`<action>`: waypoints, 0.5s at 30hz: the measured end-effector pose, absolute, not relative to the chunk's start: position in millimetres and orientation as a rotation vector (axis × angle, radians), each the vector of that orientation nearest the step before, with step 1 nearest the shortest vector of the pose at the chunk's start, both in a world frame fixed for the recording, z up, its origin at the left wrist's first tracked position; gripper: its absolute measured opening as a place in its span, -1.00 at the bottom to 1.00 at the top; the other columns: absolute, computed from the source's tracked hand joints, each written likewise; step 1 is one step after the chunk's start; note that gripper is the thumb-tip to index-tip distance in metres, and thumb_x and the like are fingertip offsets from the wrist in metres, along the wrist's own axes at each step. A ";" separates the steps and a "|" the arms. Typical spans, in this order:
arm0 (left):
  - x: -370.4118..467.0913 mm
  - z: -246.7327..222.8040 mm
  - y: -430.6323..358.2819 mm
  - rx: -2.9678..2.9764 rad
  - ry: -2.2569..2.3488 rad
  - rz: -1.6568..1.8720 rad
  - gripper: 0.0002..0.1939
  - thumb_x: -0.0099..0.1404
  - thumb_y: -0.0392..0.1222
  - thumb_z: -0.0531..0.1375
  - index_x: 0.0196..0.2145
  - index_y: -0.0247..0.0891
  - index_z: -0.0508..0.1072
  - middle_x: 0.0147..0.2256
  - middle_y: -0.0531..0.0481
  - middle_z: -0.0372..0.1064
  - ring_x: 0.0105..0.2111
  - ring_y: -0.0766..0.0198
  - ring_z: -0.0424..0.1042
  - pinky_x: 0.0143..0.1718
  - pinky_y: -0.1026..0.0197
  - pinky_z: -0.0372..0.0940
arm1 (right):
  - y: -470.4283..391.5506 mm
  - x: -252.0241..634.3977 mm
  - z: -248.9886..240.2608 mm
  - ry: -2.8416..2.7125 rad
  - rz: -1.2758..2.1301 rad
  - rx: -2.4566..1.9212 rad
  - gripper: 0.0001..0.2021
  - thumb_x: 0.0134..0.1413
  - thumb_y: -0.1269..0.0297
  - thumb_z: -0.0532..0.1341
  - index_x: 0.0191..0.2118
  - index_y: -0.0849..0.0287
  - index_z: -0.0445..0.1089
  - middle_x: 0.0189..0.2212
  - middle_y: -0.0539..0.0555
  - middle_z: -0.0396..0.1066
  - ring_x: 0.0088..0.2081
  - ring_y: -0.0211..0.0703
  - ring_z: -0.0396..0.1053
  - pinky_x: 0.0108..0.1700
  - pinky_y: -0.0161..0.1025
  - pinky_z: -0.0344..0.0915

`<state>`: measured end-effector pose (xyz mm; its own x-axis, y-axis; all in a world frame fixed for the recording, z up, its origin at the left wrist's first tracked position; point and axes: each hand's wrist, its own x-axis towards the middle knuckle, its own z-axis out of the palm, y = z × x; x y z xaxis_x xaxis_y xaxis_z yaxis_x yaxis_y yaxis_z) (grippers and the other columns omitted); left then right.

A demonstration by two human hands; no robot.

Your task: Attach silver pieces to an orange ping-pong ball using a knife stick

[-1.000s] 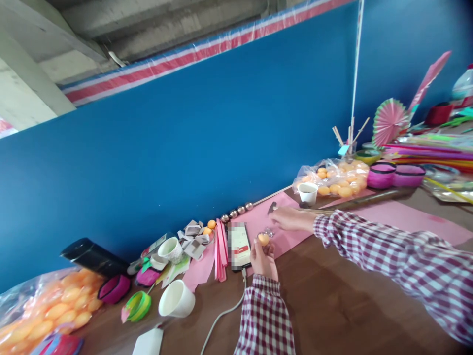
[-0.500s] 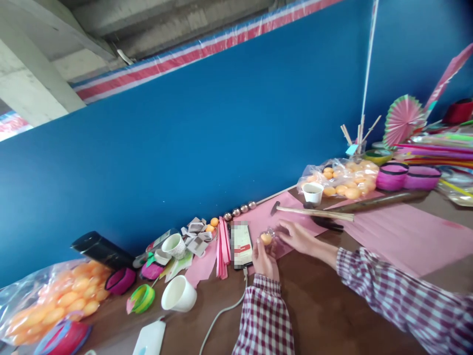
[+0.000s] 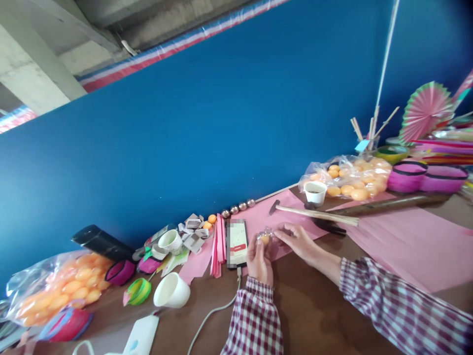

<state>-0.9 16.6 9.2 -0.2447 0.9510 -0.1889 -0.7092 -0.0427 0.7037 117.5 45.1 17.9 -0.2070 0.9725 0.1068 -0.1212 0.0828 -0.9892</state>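
My left hand (image 3: 260, 261) is closed around a small orange ball (image 3: 264, 239), thumb and fingers on its sides. Clear shiny material (image 3: 269, 230), perhaps plastic, shows at the ball's top; its kind is too small to tell. From the right, my right hand (image 3: 297, 240) reaches in with thumb and forefinger pinched at the edge of that material. What lies between those fingertips is hard to make out. Just left of my left hand lies a phone (image 3: 237, 244) with a lit screen and a cable plugged in. Pink paper (image 3: 283, 209) lies behind both hands.
A hammer (image 3: 318, 214) lies beyond my right hand, near a white cup (image 3: 315, 192) and a bag of orange balls (image 3: 360, 180). On the left are another ball bag (image 3: 68, 288), a paper cup (image 3: 172, 291) and a power bank (image 3: 140, 335). A blue partition (image 3: 177, 138) stands behind.
My right hand has come closer to the ball, its fingertips now at the clear material. My left hand still holds the ball. The view has shifted slightly.
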 end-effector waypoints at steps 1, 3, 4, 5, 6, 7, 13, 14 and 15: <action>-0.7 9.2 16.5 0.398 0.834 1.638 -0.67 0.03 -0.33 0.23 -0.19 -0.27 0.34 -0.33 -0.09 0.46 -0.34 0.27 0.45 -0.24 0.22 0.32 | 44.7 116.4 18.0 -1.301 1.360 -0.926 -0.76 -0.07 0.13 0.18 -0.35 0.22 0.33 -0.50 0.01 0.38 -0.44 -0.26 0.34 -0.38 -0.31 0.28; -0.2 8.9 16.4 0.422 0.818 1.648 -0.68 0.01 -0.31 0.24 -0.21 -0.27 0.35 -0.33 -0.08 0.46 -0.34 0.27 0.45 -0.25 0.23 0.33 | 44.1 114.0 17.2 -1.282 1.387 -0.882 -0.77 -0.08 0.16 0.19 -0.35 0.22 0.33 -0.48 0.01 0.37 -0.43 -0.27 0.34 -0.35 -0.30 0.30; 0.0 8.8 16.3 0.435 0.810 1.649 -0.68 0.01 -0.31 0.25 -0.22 -0.28 0.35 -0.33 -0.08 0.46 -0.34 0.27 0.45 -0.25 0.22 0.33 | 43.9 112.8 16.3 -1.281 1.402 -0.862 -0.78 -0.08 0.16 0.20 -0.35 0.22 0.32 -0.46 0.01 0.38 -0.42 -0.27 0.35 -0.34 -0.29 0.31; 0.3 8.7 16.2 0.445 0.806 1.644 -0.68 0.00 -0.30 0.25 -0.23 -0.28 0.35 -0.33 -0.08 0.45 -0.35 0.27 0.45 -0.26 0.22 0.32 | 43.7 111.7 15.2 -1.286 1.420 -0.846 -0.78 -0.08 0.17 0.20 -0.34 0.22 0.32 -0.44 0.02 0.38 -0.42 -0.26 0.35 -0.34 -0.28 0.31; 0.4 8.6 16.1 0.451 0.807 1.637 -0.67 0.00 -0.29 0.25 -0.22 -0.27 0.35 -0.33 -0.07 0.45 -0.36 0.27 0.45 -0.26 0.21 0.32 | 43.5 110.9 13.9 -1.294 1.436 -0.833 -0.78 -0.07 0.17 0.19 -0.34 0.22 0.31 -0.43 0.02 0.38 -0.42 -0.25 0.35 -0.35 -0.27 0.32; 0.6 8.5 15.9 0.455 0.811 1.628 -0.66 0.00 -0.28 0.25 -0.22 -0.27 0.35 -0.34 -0.07 0.45 -0.37 0.27 0.45 -0.26 0.19 0.32 | 43.4 110.3 12.6 -1.305 1.451 -0.820 -0.78 -0.07 0.16 0.19 -0.34 0.21 0.31 -0.42 0.03 0.38 -0.43 -0.24 0.35 -0.37 -0.26 0.32; 0.0 5.8 17.0 0.482 0.816 1.634 -0.63 0.01 -0.27 0.25 -0.18 -0.27 0.34 -0.30 -0.08 0.44 -0.29 0.25 0.43 -0.14 0.15 0.27 | 44.2 110.8 9.1 -1.458 1.265 -0.855 -0.84 -0.01 0.20 0.15 -0.37 0.19 0.32 -0.41 0.01 0.35 -0.36 -0.23 0.33 -0.26 -0.24 0.28; -0.2 5.0 17.5 0.495 0.813 1.639 -0.64 0.01 -0.27 0.25 -0.18 -0.27 0.35 -0.28 -0.09 0.44 -0.26 0.24 0.43 -0.12 0.15 0.25 | 44.3 111.1 9.2 -1.489 1.212 -0.869 -0.85 -0.01 0.21 0.15 -0.38 0.19 0.33 -0.37 0.02 0.36 -0.30 -0.21 0.33 -0.20 -0.23 0.26; -0.4 4.4 18.0 0.512 0.808 1.639 -0.64 0.02 -0.27 0.24 -0.17 -0.27 0.35 -0.27 -0.09 0.43 -0.24 0.23 0.42 -0.10 0.14 0.24 | 44.4 111.3 9.2 -1.513 1.174 -0.879 -0.86 -0.01 0.22 0.15 -0.39 0.19 0.34 -0.32 0.04 0.36 -0.24 -0.19 0.32 -0.14 -0.22 0.22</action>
<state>-0.4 18.0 4.4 -0.2253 0.9696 -0.0949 -0.6659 -0.0822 0.7415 111.3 44.4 9.2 -0.2482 0.9315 0.2658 -0.0262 0.2679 -0.9631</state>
